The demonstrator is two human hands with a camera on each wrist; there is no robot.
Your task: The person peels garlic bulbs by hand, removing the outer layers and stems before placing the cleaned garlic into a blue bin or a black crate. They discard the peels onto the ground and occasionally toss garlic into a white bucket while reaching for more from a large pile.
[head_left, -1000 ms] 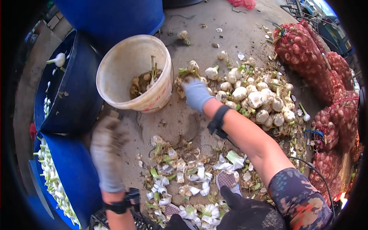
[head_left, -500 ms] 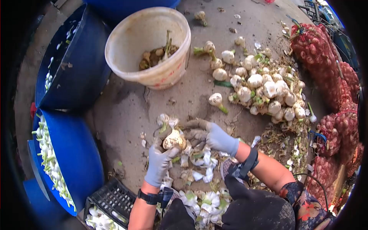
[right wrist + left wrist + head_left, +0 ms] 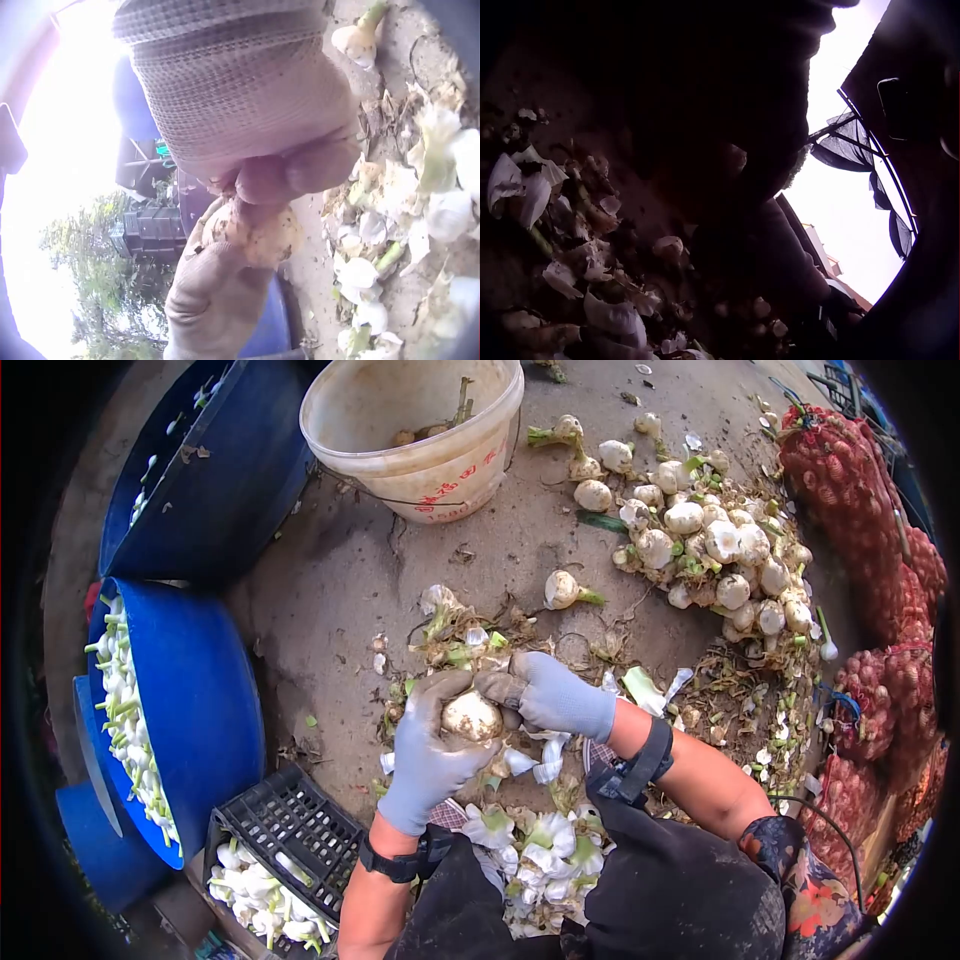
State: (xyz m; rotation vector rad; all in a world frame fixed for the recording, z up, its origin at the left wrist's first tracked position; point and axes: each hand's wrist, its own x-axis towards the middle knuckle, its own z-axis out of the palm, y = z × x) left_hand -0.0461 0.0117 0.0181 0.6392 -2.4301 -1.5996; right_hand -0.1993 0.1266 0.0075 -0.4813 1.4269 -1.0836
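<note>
Gripping the soil-flecked garlic bulb (image 3: pixel 471 717) in the gloved left hand (image 3: pixel 430 747) while the curled, gloved right hand (image 3: pixel 560 695) pinches its side could drop it onto peel scraps (image 3: pixel 360 274) below both hands, should the left hold slacken under a tug.

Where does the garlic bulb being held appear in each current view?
Head: the garlic bulb is just below the picture's middle, in the left hand, right hand against it.
Left wrist: too dark to make it out.
Right wrist: garlic bulb just below centre, between the hands.
Shared landmark: pale peel scraps, lower middle in the head view, lower left in left wrist, right side in right wrist.
</note>
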